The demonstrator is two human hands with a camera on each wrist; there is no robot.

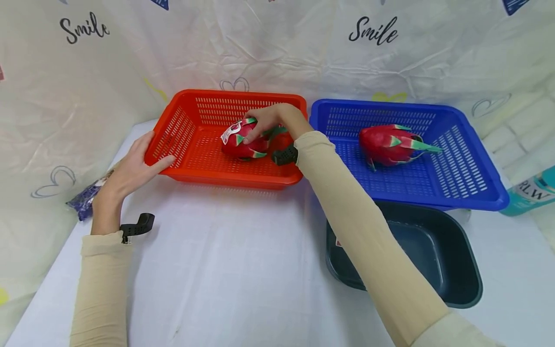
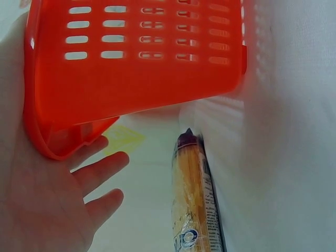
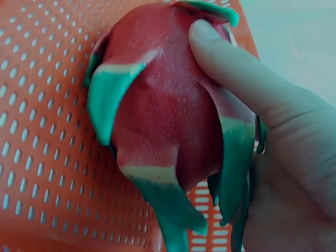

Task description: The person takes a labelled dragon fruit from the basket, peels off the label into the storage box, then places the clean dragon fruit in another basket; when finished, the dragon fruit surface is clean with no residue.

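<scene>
A red dragon fruit with green-tipped scales and a white label (image 1: 244,140) is inside the red basket (image 1: 225,182). My right hand (image 1: 270,120) holds this dragon fruit from above; in the right wrist view, the thumb (image 3: 236,73) lies along its skin and the other fingers are largely hidden. At the basket's left end, my left hand (image 1: 134,166) touches the rim, thumb spread toward the front edge. The left wrist view shows its fingers (image 2: 102,168) extended past the rim corner, not curled round it.
To the right stands a blue basket (image 1: 468,159) with another dragon fruit (image 1: 386,144) in it. A dark basin (image 1: 459,270) lies partly beneath my right forearm. A long packet of yellowish sticks (image 2: 191,194) lies left of the red basket. A teal bottle (image 1: 531,193) is at far right.
</scene>
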